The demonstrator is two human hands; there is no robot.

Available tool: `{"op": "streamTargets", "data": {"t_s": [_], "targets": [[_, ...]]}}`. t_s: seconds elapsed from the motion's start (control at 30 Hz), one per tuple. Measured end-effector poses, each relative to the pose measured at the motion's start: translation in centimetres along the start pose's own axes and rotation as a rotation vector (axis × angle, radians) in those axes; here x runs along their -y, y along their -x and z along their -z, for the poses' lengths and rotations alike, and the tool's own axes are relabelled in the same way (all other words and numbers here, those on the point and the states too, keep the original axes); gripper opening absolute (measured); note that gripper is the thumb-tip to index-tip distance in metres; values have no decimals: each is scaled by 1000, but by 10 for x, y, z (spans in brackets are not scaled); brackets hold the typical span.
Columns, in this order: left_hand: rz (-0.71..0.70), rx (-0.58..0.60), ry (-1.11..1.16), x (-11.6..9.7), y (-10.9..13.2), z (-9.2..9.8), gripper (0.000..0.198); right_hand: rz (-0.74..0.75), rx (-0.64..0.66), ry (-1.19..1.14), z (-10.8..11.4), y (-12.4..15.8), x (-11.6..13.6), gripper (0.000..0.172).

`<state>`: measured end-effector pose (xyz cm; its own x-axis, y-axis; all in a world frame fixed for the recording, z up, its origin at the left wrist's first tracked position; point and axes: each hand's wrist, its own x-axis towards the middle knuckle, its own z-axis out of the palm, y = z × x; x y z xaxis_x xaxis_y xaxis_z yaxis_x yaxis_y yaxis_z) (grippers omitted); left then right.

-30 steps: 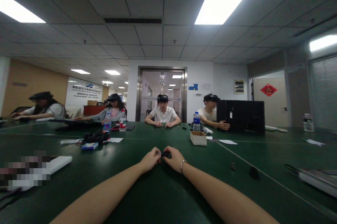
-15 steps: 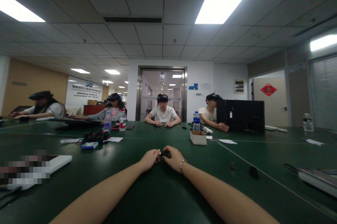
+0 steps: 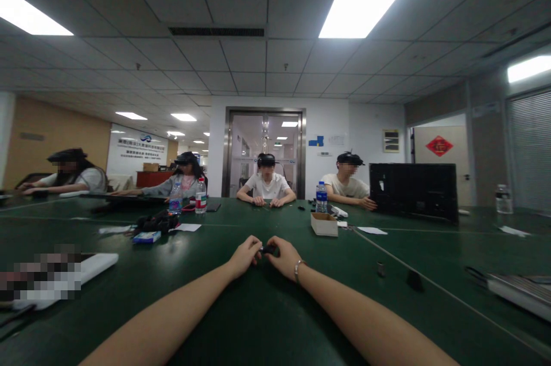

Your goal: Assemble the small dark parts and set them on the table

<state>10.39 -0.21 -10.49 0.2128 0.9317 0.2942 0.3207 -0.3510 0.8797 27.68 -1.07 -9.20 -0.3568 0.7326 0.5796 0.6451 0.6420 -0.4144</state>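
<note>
Clock from my hands, 12 straight ahead. Both grips in use on a small black part [image 3: 270, 250], dead centre, right in front of me over the green worktop [image 3: 258, 320]. Right grip [image 3: 283, 258] pinches the black end, thumb and fingers bent round it. Left grip [image 3: 245, 256] pinches the pale end, fingertips just beside the right ones. Too small to tell if it's one piece or two joined. Can't tell if it touches the surface. Metal bracelet [image 3: 298, 270] on right wrist.

Around me: small metallic cylinder [image 3: 380, 269] at 3, dark wedge-like piece [image 3: 415, 281] beyond it, same direction, near a worktop seam. Silver device [image 3: 523, 295] at 3 to 4, cut off by the edge of view. Open cardboard box [image 3: 324, 225] at 1, blue-labelled bottle [image 3: 321, 198] upright behind it. White paper [image 3: 372, 231] at 2, flat. Black monitor [image 3: 413, 191] further out at 2, a co-worker's hand [image 3: 368, 203] at its left edge.

Left side: blue-and-white packet [image 3: 147, 237] at 10, black bundle [image 3: 157, 222] just behind. Red-labelled bottle [image 3: 200, 197] at 11. White device [image 3: 97, 268] at 9, partly pixelated. Person in white top [image 3: 266, 187] across at 12, forearms on the worktop.
</note>
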Motion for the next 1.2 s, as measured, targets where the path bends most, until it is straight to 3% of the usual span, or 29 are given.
{"op": "streamTargets", "data": {"t_s": [0.13, 0.37, 0.73, 1.07, 1.2], "targets": [[-29, 37, -52, 4, -2, 1, 34, 3, 13, -4, 0, 0, 0, 21], [7, 21, -125, 13, -7, 1, 58, 12, 19, 1, -1, 1, 3, 20], [-29, 59, -66, 2, 1, 1, 34, -5, 13, -26, 3, 1, 3, 20], [12, 18, -117, 1, 1, -1, 61, 13, 12, -22, 1, 2, 3, 21], [18, -10, -102, -2, 3, 0, 62, 19, 10, -34, 1, 1, 4, 21]]}}
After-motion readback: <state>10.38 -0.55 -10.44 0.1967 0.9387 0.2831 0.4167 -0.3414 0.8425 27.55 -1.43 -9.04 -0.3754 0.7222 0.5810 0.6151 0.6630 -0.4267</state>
